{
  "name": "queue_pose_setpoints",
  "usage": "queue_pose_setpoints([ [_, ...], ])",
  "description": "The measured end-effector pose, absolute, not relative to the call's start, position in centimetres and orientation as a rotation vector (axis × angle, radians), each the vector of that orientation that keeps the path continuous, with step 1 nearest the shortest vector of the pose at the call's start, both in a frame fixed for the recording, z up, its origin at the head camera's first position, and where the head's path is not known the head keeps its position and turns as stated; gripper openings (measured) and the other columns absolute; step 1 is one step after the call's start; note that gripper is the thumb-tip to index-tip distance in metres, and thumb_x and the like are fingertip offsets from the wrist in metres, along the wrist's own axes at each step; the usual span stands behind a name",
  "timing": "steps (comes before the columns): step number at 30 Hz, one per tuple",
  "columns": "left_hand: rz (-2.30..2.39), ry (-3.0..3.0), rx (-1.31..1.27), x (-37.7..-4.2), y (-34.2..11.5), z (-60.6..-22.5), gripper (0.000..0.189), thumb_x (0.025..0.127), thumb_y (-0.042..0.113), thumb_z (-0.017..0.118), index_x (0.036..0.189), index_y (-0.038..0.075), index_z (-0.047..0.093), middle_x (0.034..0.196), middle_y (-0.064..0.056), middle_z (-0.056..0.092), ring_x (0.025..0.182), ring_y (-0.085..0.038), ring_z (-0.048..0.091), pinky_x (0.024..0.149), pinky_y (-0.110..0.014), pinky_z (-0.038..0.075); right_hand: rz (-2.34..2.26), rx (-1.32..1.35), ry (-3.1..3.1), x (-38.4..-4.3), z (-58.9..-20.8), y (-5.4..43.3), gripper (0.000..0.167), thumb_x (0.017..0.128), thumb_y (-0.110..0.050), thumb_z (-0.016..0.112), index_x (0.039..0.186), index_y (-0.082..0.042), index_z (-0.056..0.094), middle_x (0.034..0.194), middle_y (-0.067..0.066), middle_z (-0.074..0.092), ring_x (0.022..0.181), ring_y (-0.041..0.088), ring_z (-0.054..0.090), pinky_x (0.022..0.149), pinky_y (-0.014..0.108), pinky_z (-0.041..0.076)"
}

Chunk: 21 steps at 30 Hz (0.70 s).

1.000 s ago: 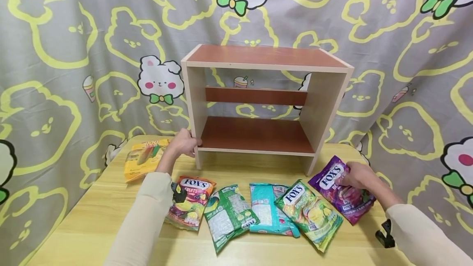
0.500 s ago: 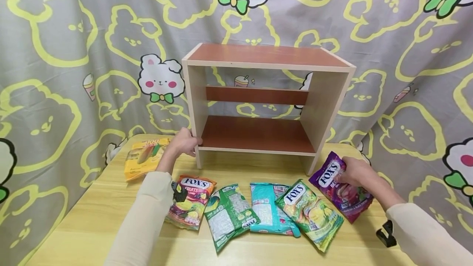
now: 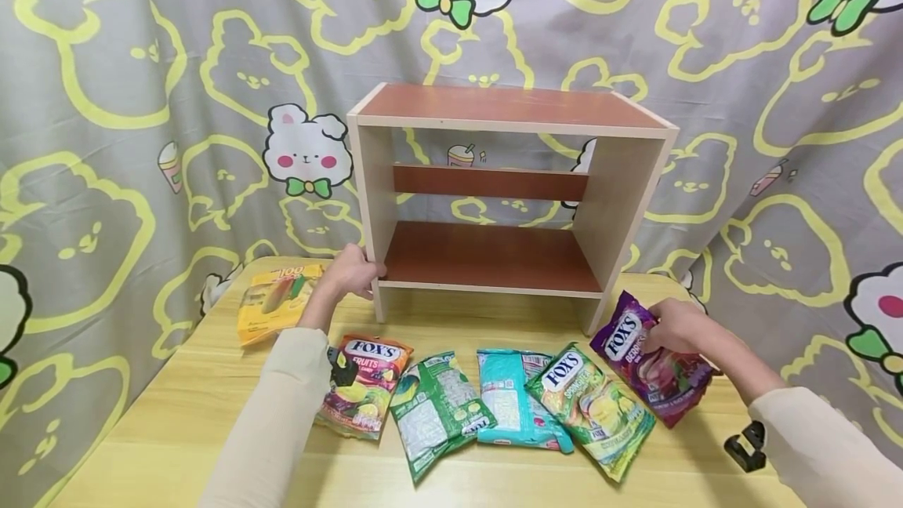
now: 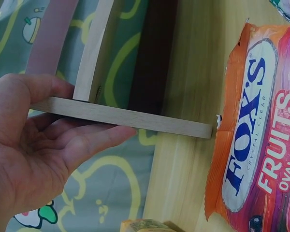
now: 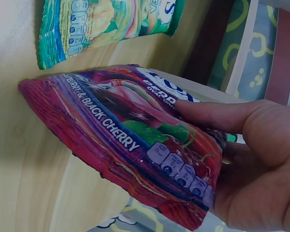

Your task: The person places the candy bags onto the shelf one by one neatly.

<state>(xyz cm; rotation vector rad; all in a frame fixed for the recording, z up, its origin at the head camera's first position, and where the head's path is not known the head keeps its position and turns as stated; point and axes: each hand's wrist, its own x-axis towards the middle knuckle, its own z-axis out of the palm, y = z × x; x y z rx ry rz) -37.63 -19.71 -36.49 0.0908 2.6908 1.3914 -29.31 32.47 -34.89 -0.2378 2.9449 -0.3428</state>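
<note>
R grip point(image 3: 679, 328) pinches purple FOX'S bag point(image 3: 663, 382) nr R edge of tabletop point(image 3: 162, 414); L grip point(image 3: 350, 270) pinches shelf unit point(image 3: 508, 110) by its L side. Yellow bag point(image 3: 275, 310) nr back-L corner; orange bag point(image 3: 372, 384), green bag point(image 3: 444, 411), teal bag point(image 3: 504, 398) & lime bag point(image 3: 592, 411) lie L to R before unit.

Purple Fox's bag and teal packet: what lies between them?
In the head view, the yellow-green Fox's bag lies between the teal packet and the purple Fox's bag.

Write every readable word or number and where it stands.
"FOX'S": orange bag, purple bag, lime bag
"CRYSTAL CLEAR": orange bag
"FRUITS": orange bag
"OVAL": orange bag, purple bag
"BERRIES": purple bag
"BLACK CHERRY": purple bag
"TEA": lime bag
"FOX", unclear: green bag
"100", unclear: yellow bag
Teal bag, other small print: blurred
</note>
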Motion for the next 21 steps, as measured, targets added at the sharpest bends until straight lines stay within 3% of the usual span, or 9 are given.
queue_pose_setpoints([
  [5, 1.398, 2.689, 0.096, -37.71, -19.7, -36.53, 0.043, 0.094, 0.013, 0.058, 0.129, -0.013, 0.056, 0.123, -0.033, 0.062, 0.098, -0.035, 0.069, 0.07, -0.039, 0.064, -0.346, -0.233, 2.962, -29.06, -34.72, 32.12, 0.044, 0.072, -0.019, 0.08, 0.104, 0.009, 0.07, 0.088, 0.017, 0.07, 0.079, 0.03, 0.059, 0.071, 0.044, 0.053],
  [13, 1.401, 2.684, 0.102, -37.65, -19.67, -36.43, 0.044, 0.095, 0.013, 0.058, 0.13, -0.014, 0.055, 0.124, -0.034, 0.061, 0.101, -0.037, 0.068, 0.072, -0.04, 0.064, -0.361, -0.198, 2.966, -28.82, -34.65, 31.96, 0.051, 0.073, -0.016, 0.079, 0.112, 0.015, 0.066, 0.092, 0.021, 0.07, 0.081, 0.032, 0.06, 0.075, 0.049, 0.055],
  [21, 1.403, 2.69, 0.1, -37.68, -19.7, -36.59, 0.048, 0.095, 0.012, 0.058, 0.135, -0.014, 0.051, 0.129, -0.035, 0.059, 0.109, -0.042, 0.066, 0.072, -0.041, 0.064, -0.345, -0.242, 2.978, -28.37, -34.64, 31.66, 0.045, 0.073, -0.016, 0.079, 0.108, 0.011, 0.069, 0.089, 0.017, 0.071, 0.079, 0.03, 0.059, 0.073, 0.046, 0.055],
])
